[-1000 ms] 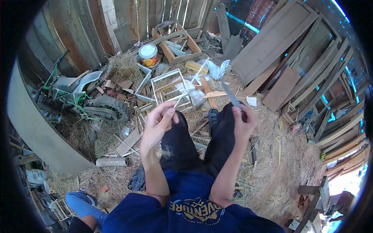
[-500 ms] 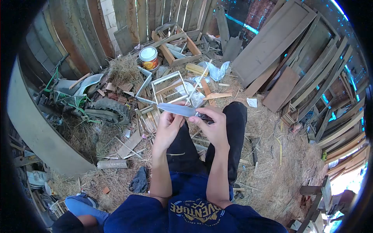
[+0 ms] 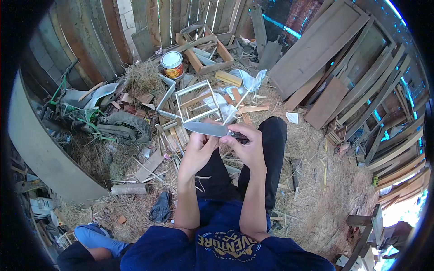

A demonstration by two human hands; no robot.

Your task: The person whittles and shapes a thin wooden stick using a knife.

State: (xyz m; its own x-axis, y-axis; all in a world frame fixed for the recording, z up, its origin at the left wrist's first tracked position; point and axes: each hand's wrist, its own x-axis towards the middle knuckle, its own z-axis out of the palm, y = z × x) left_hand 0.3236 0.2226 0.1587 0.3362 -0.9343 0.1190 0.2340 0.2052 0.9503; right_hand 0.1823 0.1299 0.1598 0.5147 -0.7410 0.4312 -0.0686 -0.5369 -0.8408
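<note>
My right hand [image 3: 246, 141] is closed round the dark handle of a knife [image 3: 205, 129], its broad blade pointing left above my lap. Just under the blade, my left hand [image 3: 197, 151] has its fingers closed on a thin pale wooden stick [image 3: 236, 107]. The stick slants up and away to the right; its near end is hidden behind the blade and my fingers. A thin curled wood strip [image 3: 202, 182] lies on my dark trousers.
Wooden frames [image 3: 197, 103], a paint can [image 3: 172, 64] and scraps litter the straw-covered ground ahead. A motorbike [image 3: 97, 115] lies left, near a curved panel [image 3: 54, 153]. Boards [image 3: 318, 45] lean at the right. Another person's blue-clad leg [image 3: 99, 239] shows lower left.
The stick's visible part has become shorter and leans further right and lower. The knife has barely shifted. The pale strip on my lap now looks more curled.
</note>
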